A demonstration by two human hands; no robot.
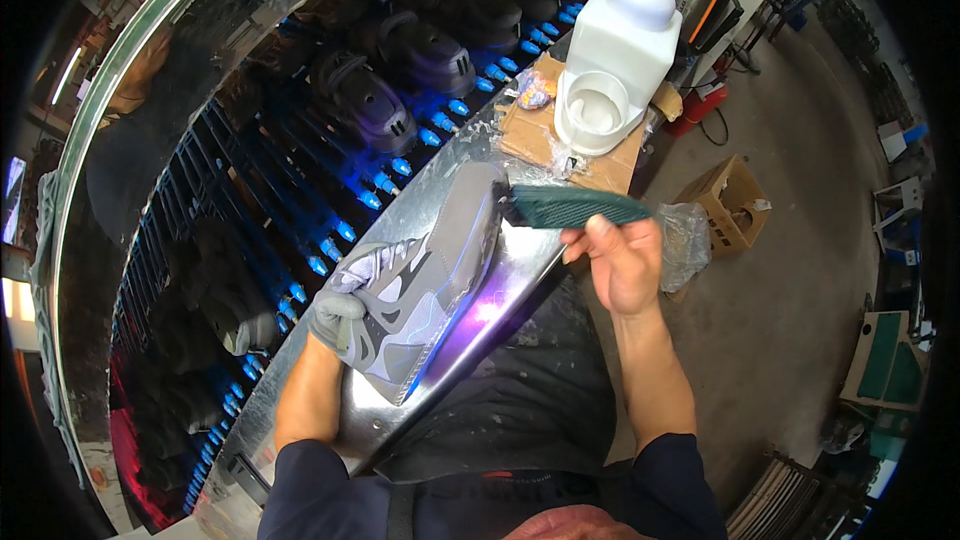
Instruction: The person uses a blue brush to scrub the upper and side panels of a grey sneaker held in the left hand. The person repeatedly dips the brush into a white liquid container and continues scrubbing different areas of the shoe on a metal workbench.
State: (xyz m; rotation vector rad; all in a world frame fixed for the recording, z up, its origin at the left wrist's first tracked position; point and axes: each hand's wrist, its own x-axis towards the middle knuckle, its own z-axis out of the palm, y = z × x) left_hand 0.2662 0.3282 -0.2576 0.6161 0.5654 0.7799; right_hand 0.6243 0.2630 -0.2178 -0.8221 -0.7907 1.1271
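My left hand [340, 318], in a grey glove, is closed around the heel end of a grey sneaker upper [412, 315] with pale laces. The upper lies tilted over the metal bench, its side panels facing up and its toe pointing away from me. Bare and pinched closed, my right hand [622, 260] grips a brush with a dark green ridged handle [575, 207]. The brush's dark bristles meet the edge of the upper near the toe. Violet light falls along the upper's lower edge and on the metal below it.
A white plastic bottle with a cup-like opening [605, 80] stands on cardboard [535, 140] at the bench's far end, beside a dark flask [705, 0]. Left of the bench, a rack carries several dark shoes [365, 105] under blue light. A cardboard box [725, 205] sits on the floor at right.
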